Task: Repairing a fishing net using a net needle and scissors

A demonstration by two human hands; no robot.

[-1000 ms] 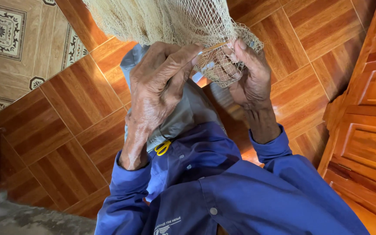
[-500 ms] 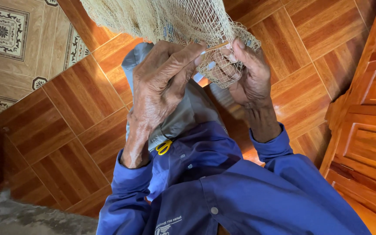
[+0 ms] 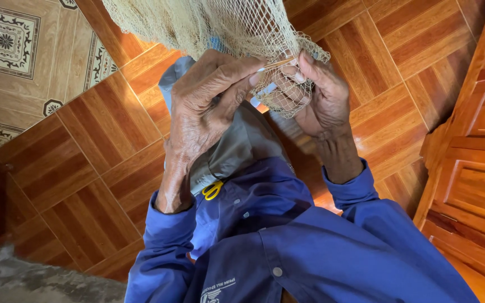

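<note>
At nine o'clock lies the floor (image 3: 102,129), glossy orange-brown wood-pattern tiles, with paler patterned tiles toward ten o'clock. No container shows anywhere.

Left of centre, the left hand (image 3: 206,106) rises from a blue sleeve (image 3: 166,241), its fingers (image 3: 242,84) pinched narrow on the end of a thin pale stick (image 3: 279,63) that lies across to the other hand. A yellow loop (image 3: 213,191) hangs against grey cloth (image 3: 242,148) at about six o'clock from that hand.

At twelve o'clock hangs the net (image 3: 214,22), a pale cream mesh of fine cord, dense and bunched at the top, opening into clear diamond meshes lower down. Its lower edge drapes over the fingers of both hands.

Right of centre, the right hand (image 3: 324,106) has its fingers curled closed on a gathered bunch of net, thumb touching the stick's other end.

At three o'clock stands a wooden cabinet (image 3: 478,140) with panelled fronts.
</note>
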